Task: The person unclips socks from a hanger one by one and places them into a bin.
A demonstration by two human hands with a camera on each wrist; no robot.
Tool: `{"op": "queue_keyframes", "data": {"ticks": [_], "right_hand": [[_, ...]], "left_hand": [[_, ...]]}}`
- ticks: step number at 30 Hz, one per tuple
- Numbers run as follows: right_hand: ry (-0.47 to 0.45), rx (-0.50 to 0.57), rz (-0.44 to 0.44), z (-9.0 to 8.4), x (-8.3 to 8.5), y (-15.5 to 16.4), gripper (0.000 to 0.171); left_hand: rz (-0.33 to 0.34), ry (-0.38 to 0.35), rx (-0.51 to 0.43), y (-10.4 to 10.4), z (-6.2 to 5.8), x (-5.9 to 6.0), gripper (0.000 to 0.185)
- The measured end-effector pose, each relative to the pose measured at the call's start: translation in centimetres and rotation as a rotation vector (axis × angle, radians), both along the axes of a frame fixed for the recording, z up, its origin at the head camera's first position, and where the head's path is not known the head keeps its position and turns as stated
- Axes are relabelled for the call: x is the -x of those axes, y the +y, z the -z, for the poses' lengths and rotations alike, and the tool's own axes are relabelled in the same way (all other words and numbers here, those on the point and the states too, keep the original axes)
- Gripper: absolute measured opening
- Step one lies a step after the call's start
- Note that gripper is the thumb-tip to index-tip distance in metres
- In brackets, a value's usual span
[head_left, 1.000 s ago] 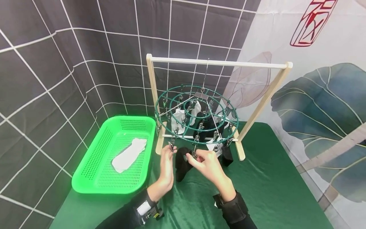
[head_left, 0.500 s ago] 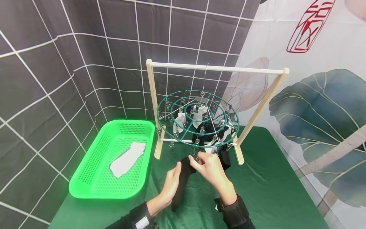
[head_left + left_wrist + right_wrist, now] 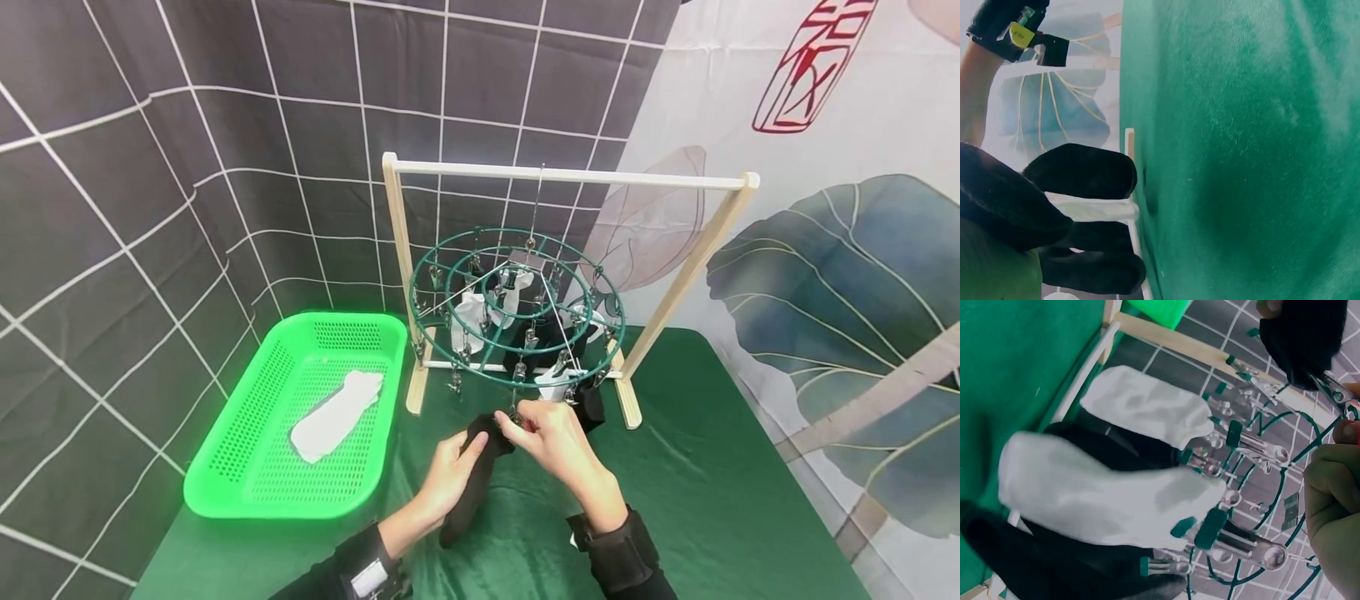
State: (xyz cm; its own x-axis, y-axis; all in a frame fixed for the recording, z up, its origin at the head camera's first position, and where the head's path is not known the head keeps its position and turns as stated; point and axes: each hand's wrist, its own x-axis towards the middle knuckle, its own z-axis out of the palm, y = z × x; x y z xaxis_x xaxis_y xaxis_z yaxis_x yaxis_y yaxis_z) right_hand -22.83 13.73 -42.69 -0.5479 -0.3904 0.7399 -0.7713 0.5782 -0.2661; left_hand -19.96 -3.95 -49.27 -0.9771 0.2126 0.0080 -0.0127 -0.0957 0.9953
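Observation:
A black sock hangs in front of the round green hanger. My left hand grips its upper part, with the thumb on top and the toe end dangling below. With thumb and fingertips, my right hand pinches a metal clip at the sock's top edge; the clip's jaws meet the black fabric in the right wrist view. Close by on the hanger, a white sock, a smaller white sock and black socks hang from clips.
The hanger hooks onto the white bar of a wooden rack. A green basket at left has a white sock lying in it. Unused clips dangle from the ring. A green cloth covers the table.
My left hand has come down from a clip on the left and taken hold of the black sock, pulling it down and left. The right hand stays at its clip.

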Motion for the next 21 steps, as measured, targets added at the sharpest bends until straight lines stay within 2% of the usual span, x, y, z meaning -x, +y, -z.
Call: {"op": "queue_keyframes", "data": {"ticks": [4, 6, 8, 14, 17, 19, 21], "right_hand": [[0.012, 0.028, 0.007, 0.0, 0.1, 0.5, 0.050], [0.018, 0.042, 0.026, -0.1, 0.1, 0.8, 0.050], [0.010, 0.065, 0.043, 0.0, 0.2, 1.0, 0.049], [-0.017, 0.124, 0.063, -0.2, 0.3, 1.0, 0.047], [-0.005, 0.131, 0.073, -0.2, 0.3, 1.0, 0.046], [0.000, 0.130, 0.080, -0.2, 0.2, 1.0, 0.046], [-0.006, 0.128, 0.083, -0.1, 0.2, 1.1, 0.046]], "left_hand": [[-0.007, 0.009, 0.060, -0.3, 0.0, 0.2, 0.033], [0.005, 0.033, 0.122, -0.7, -0.3, 0.2, 0.033], [0.057, 0.069, 0.217, -1.4, -0.8, 0.3, 0.033], [0.279, 0.207, 0.514, -4.6, -3.8, 1.8, 0.030], [0.317, 0.261, 0.614, -6.4, -5.3, 2.7, 0.029], [0.322, 0.311, 0.674, -7.8, -5.9, 3.4, 0.029], [0.331, 0.311, 0.725, -9.2, -6.5, 4.0, 0.030]]}}
